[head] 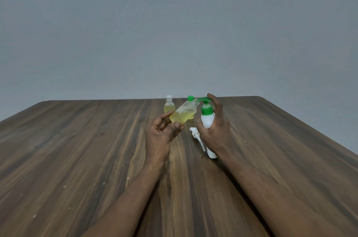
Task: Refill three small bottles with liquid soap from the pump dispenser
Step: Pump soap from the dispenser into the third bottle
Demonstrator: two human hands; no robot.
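Observation:
My left hand (162, 130) holds a small clear bottle (183, 112) of yellow soap, uncapped and tilted so its open mouth meets the green pump spout. My right hand (214, 130) grips the white pump dispenser (207, 120), its index finger resting on the green pump head (203, 99). Behind stand two more small bottles of yellow soap: one with a white cap (169, 105), and one with a green cap (190, 98), mostly hidden by the held bottle.
A loose white spray cap with its dip tube (197, 137) lies on the brown wooden table (87, 149) between my hands. The table's far edge meets a plain grey wall just behind the bottles.

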